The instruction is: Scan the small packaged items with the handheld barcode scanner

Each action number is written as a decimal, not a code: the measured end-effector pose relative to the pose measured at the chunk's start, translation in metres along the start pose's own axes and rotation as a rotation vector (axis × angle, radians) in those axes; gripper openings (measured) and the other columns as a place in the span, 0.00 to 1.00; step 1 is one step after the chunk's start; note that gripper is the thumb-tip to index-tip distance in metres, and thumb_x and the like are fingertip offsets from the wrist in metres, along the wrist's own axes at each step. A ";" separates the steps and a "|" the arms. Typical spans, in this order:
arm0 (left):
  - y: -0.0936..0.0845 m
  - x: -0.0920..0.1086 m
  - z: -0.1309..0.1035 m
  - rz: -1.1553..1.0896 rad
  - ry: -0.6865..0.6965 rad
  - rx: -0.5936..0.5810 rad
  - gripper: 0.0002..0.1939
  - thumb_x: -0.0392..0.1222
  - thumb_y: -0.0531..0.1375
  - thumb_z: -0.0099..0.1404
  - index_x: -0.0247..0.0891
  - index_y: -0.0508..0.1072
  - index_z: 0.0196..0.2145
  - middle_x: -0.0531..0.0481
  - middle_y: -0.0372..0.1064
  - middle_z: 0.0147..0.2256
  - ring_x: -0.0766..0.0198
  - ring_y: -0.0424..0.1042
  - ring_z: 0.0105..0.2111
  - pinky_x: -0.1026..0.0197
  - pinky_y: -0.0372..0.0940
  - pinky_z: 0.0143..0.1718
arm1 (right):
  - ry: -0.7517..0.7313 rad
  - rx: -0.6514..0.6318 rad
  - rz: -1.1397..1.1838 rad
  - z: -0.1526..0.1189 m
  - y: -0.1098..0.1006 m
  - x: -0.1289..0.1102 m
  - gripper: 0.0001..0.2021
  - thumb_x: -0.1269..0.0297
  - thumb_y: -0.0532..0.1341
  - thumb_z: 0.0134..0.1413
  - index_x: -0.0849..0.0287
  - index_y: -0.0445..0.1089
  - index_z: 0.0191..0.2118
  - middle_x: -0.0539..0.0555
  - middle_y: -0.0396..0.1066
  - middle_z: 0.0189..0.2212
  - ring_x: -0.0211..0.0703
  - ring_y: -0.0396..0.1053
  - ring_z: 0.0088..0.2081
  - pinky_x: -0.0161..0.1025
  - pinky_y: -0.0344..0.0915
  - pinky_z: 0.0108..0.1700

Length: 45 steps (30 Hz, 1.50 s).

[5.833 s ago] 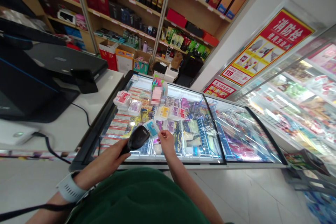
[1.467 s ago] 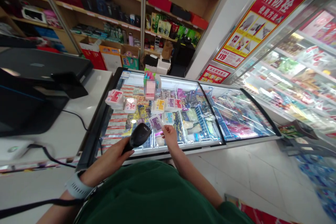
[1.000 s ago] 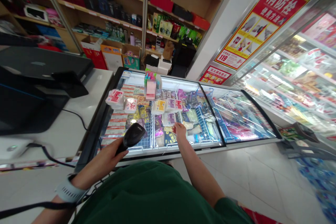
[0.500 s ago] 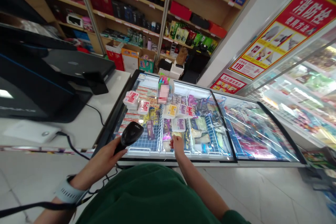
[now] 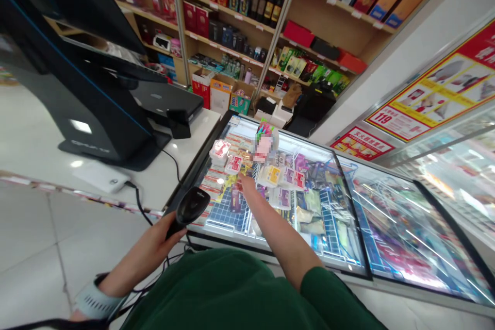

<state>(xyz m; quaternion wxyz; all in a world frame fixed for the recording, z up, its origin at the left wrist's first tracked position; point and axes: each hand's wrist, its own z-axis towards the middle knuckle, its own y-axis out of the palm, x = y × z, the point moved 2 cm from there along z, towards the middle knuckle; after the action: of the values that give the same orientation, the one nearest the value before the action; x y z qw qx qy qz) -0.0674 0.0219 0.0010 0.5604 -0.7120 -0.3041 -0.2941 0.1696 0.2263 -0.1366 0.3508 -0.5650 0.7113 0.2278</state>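
Note:
My left hand (image 5: 165, 233) is wrapped round the handle of a black barcode scanner (image 5: 193, 203), its head tilted over the near left corner of the freezer. My right hand (image 5: 245, 183) is stretched out over the freezer's glass lid, just below a white pack with a red label (image 5: 234, 164). Its fingers are small and partly hidden, so I cannot tell if they touch the pack. A stack of similar red-labelled packs (image 5: 219, 150) stands to the left. Yellow-labelled (image 5: 269, 175) and purple-labelled packs (image 5: 280, 198) lie to the right of my hand.
A clear tub with colourful contents (image 5: 264, 129) stands at the lid's back. On the left, the counter (image 5: 201, 140) holds a black checkout terminal (image 5: 96, 98) and a white corded box (image 5: 101, 174). Scanner cables hang by my left forearm. Stocked shelves (image 5: 232, 20) line the back.
My right hand has moved forward and left, from the lid's near side towards the red-labelled packs. The view has turned left. My left hand still grips the scanner.

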 end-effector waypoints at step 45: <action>0.068 0.072 0.041 0.151 0.281 -0.424 0.26 0.50 0.52 0.64 0.33 0.59 0.56 0.38 0.66 0.53 0.51 0.66 0.53 0.51 0.59 0.55 | -0.542 0.168 -0.111 -0.126 -0.159 0.035 0.11 0.57 0.61 0.47 0.59 0.69 0.35 0.50 0.72 0.27 0.39 0.71 0.26 0.34 0.67 0.28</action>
<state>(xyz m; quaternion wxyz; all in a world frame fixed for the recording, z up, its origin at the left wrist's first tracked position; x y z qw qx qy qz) 0.0339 0.0562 0.0050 0.4559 -0.7863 -0.1010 -0.4045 0.2881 0.0716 -0.0696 0.5856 -0.4904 0.5759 0.2915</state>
